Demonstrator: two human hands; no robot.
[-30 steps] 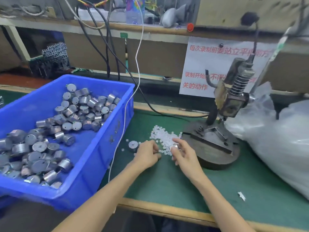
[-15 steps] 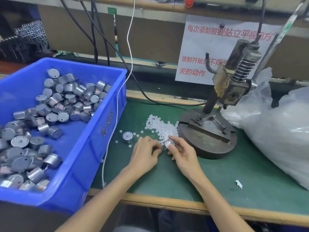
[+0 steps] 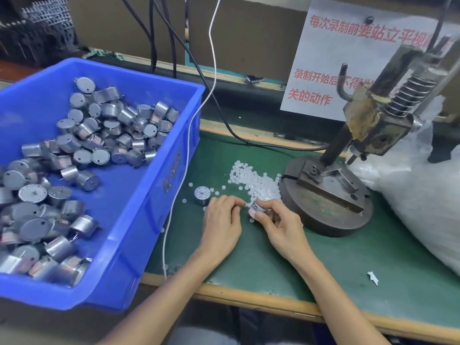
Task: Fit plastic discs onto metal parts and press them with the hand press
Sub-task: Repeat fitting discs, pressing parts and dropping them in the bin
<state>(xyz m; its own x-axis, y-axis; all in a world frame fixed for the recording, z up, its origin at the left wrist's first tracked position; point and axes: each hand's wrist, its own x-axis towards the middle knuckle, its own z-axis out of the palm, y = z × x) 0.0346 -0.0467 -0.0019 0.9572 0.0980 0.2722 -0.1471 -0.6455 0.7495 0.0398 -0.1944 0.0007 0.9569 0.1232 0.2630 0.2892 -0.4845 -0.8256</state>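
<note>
Metal part (image 3: 257,209): small steel can, rigid, smooth, light; held just above the mat, near the press base
Right hand (image 3: 281,220): thumb and fingers curled round the can's side wall
Plastic disc (image 3: 245,204): tiny, white, near weightless, easily dropped; best pinched by the rim
Left hand (image 3: 221,217): fingertips drawn together at the can's end, apparently pinching the disc
Disc pile (image 3: 256,181): loose on green mat (image 3: 348,257), against the base
Hand press (image 3: 373,125): ram raised, fixture bare
Obstructions: white cable (image 3: 189,135) beside blue bin (image 3: 139,220); plastic bag (image 3: 423,195) crowding the press
</note>
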